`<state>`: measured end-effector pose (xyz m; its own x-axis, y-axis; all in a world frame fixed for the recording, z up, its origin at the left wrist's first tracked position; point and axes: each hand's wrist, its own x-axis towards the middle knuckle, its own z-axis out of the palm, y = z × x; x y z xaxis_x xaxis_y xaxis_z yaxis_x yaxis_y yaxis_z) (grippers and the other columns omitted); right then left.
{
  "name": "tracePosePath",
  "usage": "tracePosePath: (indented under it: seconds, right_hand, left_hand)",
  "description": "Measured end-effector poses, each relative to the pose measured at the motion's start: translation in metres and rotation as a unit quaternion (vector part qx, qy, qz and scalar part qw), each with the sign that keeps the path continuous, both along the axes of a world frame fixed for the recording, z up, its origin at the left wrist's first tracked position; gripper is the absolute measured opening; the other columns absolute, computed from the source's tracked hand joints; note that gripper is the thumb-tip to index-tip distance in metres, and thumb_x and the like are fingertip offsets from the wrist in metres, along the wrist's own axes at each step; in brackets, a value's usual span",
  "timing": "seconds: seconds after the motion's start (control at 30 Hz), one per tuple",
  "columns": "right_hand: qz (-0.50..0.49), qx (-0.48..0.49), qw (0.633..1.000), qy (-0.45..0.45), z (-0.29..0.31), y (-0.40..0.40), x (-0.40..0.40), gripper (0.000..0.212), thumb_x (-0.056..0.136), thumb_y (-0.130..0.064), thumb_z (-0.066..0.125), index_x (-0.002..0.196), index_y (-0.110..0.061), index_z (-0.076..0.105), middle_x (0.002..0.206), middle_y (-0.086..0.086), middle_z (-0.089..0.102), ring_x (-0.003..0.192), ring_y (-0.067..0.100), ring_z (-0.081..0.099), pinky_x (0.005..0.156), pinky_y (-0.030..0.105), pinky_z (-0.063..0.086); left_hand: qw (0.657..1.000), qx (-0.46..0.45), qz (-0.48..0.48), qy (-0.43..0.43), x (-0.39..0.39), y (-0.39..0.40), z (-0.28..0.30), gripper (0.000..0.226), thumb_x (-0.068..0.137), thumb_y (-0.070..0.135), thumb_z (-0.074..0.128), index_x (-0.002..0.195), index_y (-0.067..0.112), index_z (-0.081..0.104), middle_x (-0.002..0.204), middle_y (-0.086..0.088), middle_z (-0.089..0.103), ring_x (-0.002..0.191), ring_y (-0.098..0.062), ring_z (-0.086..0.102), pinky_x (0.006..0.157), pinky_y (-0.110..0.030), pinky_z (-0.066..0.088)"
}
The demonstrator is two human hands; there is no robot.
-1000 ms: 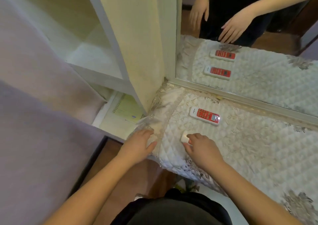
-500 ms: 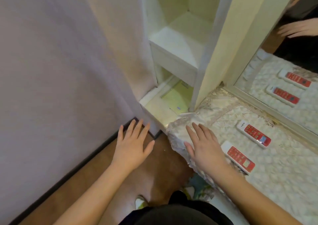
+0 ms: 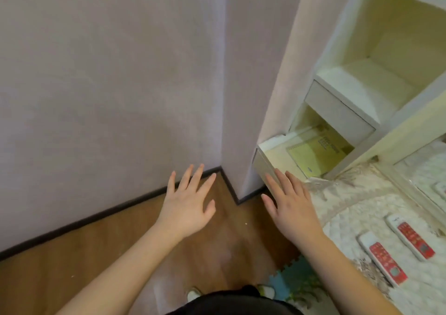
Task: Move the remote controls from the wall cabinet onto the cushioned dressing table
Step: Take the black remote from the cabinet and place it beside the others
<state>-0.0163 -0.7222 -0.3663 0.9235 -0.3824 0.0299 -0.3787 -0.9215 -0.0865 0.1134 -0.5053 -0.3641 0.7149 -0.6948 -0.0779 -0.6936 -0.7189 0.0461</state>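
Note:
Two white remote controls with red button panels lie side by side on the quilted dressing table (image 3: 357, 208) at the lower right: the near remote (image 3: 381, 258) and the far remote (image 3: 411, 236). My right hand (image 3: 289, 206) hovers with fingers straight over the table's left corner, holding nothing. My left hand (image 3: 188, 201) is spread flat over the wooden floor, also empty. The wall cabinet (image 3: 357, 102) stands at the upper right; its open shelves show no remotes.
A yellow-green notebook (image 3: 316, 150) lies in the cabinet's lowest compartment. A mirror edge (image 3: 424, 177) borders the table at far right. Pale walls meet in a corner ahead, with a dark skirting board (image 3: 108, 214). A foam floor mat (image 3: 296, 281) lies near my feet.
My right hand has let go of the near remote, which now lies on the table beside the other one. My view has swung left; both hands are now spread and empty.

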Motion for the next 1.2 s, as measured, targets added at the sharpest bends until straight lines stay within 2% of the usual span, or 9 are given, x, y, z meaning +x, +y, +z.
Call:
tracePosePath:
  seconds: [0.2, 0.3, 0.43, 0.57, 0.63, 0.7, 0.87, 1.03, 1.2]
  right_hand:
    - [0.095, -0.013, 0.995, -0.009, 0.01, 0.077, 0.053, 0.057, 0.094, -0.049, 0.029, 0.137, -0.017, 0.049, 0.14, 0.008, 0.052, 0.13, 0.029, 0.046, 0.107, 0.045, 0.035]
    - [0.158, -0.017, 0.987, -0.012, 0.014, 0.119, 0.084, 0.056, 0.095, -0.05, 0.027, 0.136, -0.019, 0.049, 0.14, 0.006, 0.052, 0.131, 0.027, 0.045, 0.11, 0.04, 0.031]
    - [0.254, -0.022, 0.967, -0.018, 0.021, 0.172, 0.127, 0.055, 0.094, -0.049, 0.031, 0.132, -0.017, 0.055, 0.136, 0.006, 0.056, 0.127, 0.027, 0.05, 0.104, 0.041, 0.039]
    - [0.351, -0.006, 0.936, -0.012, 0.027, 0.219, 0.171, 0.057, 0.094, -0.05, 0.029, 0.134, -0.016, 0.053, 0.137, 0.007, 0.055, 0.126, 0.028, 0.05, 0.103, 0.043, 0.04]
    - [0.398, 0.003, 0.917, -0.017, 0.027, 0.24, 0.191, 0.06, 0.096, -0.052, 0.023, 0.133, -0.016, 0.053, 0.135, 0.008, 0.057, 0.125, 0.028, 0.051, 0.104, 0.043, 0.04]
    - [0.44, 0.01, 0.898, -0.019, 0.028, 0.262, 0.212, 0.063, 0.097, -0.053, 0.018, 0.133, -0.016, 0.054, 0.133, 0.008, 0.058, 0.124, 0.028, 0.053, 0.103, 0.043, 0.04]
    - [0.552, 0.025, 0.833, -0.024, 0.028, 0.321, 0.254, 0.054, 0.092, -0.049, 0.034, 0.131, -0.019, 0.055, 0.129, 0.008, 0.061, 0.119, 0.028, 0.056, 0.099, 0.042, 0.044]
    - [0.649, 0.052, 0.758, -0.038, 0.034, 0.385, 0.271, 0.054, 0.09, -0.046, 0.037, 0.13, -0.015, 0.057, 0.127, 0.009, 0.062, 0.119, 0.029, 0.056, 0.099, 0.044, 0.044]
    - [0.734, 0.042, 0.678, -0.026, 0.044, 0.453, 0.249, 0.059, 0.094, -0.049, 0.027, 0.142, -0.02, 0.042, 0.144, 0.004, 0.047, 0.136, 0.024, 0.04, 0.112, 0.041, 0.028]
  left_hand:
    - [0.992, 0.006, 0.115, -0.041, 0.017, 0.098, 0.016, 0.059, 0.089, 0.047, 0.034, 0.146, 0.03, 0.035, 0.156, -0.008, 0.03, 0.144, -0.03, 0.026, 0.114, -0.058, 0.018]
    - [0.983, 0.013, 0.179, -0.042, 0.022, 0.147, 0.022, 0.06, 0.089, 0.047, 0.031, 0.146, 0.03, 0.034, 0.155, -0.008, 0.032, 0.144, -0.029, 0.027, 0.115, -0.056, 0.02]
    - [0.962, 0.008, 0.27, -0.044, 0.025, 0.204, 0.029, 0.061, 0.09, 0.049, 0.026, 0.145, 0.028, 0.037, 0.152, -0.008, 0.038, 0.142, -0.03, 0.031, 0.114, -0.055, 0.023]
    - [0.931, -0.01, 0.362, -0.048, 0.021, 0.246, 0.033, 0.058, 0.087, 0.044, 0.033, 0.141, 0.025, 0.045, 0.15, -0.008, 0.041, 0.141, -0.029, 0.032, 0.112, -0.056, 0.026]
    - [0.914, -0.012, 0.403, -0.047, 0.016, 0.26, 0.036, 0.057, 0.089, 0.044, 0.035, 0.143, 0.026, 0.042, 0.153, -0.007, 0.037, 0.143, -0.028, 0.029, 0.113, -0.056, 0.024]
    - [0.894, -0.008, 0.445, -0.053, 0.013, 0.272, 0.041, 0.057, 0.09, 0.045, 0.035, 0.144, 0.027, 0.039, 0.154, -0.006, 0.034, 0.144, -0.027, 0.027, 0.115, -0.055, 0.022]
    - [0.832, 0.008, 0.554, -0.036, -0.003, 0.3, 0.051, 0.058, 0.092, 0.046, 0.031, 0.148, 0.031, 0.029, 0.158, -0.004, 0.026, 0.147, -0.026, 0.019, 0.116, -0.051, 0.011]
    - [0.759, 0.01, 0.65, -0.039, -0.029, 0.324, 0.061, 0.059, 0.094, 0.049, 0.024, 0.151, 0.036, 0.015, 0.162, 0.0, 0.01, 0.149, -0.022, 0.002, 0.119, -0.051, 0.004]
    - [0.676, 0.03, 0.736, -0.04, -0.077, 0.351, 0.073, 0.059, 0.094, 0.051, 0.022, 0.15, 0.037, 0.015, 0.162, 0.0, 0.001, 0.149, -0.022, -0.005, 0.118, -0.054, 0.005]
